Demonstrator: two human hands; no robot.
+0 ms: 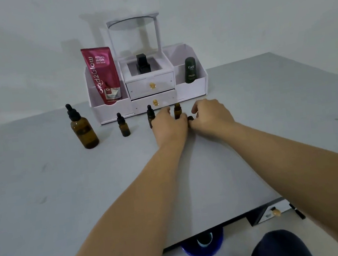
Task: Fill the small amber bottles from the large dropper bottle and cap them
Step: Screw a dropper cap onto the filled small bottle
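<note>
Below the bench's near edge, a blue round object (203, 245) sits on the floor, and a drawer knob (275, 212) shows under the edge at the right. Across the grey bench (44, 198) two bare forearms reach away toward its middle, the hands close together. The left hand (169, 126) curls fingers and thumb round the lower part of an uncapped small bottle (177, 110), which stands upright with its amber neck rising just beyond the knuckles. The right hand (212, 114), just to the right, is curled, and at its thumb side, between the two hands and beside that bottle's base, it pinches a small dark cap (190, 118), mostly hidden. Just beyond the left hand's left side stands a second small bottle (150, 115) with its black dropper cap on. A third small bottle (123, 125), also capped, stands further left, apart from the hand. The large dropper bottle (83, 131) is left again, capped and well apart from both hands. Farthest, a white organiser (116, 111) with two drawers holds a red tube (103, 76) in its left compartment, a dark green bottle (190, 70) in its right and a black bottle (143, 63) in the raised centre.
</note>
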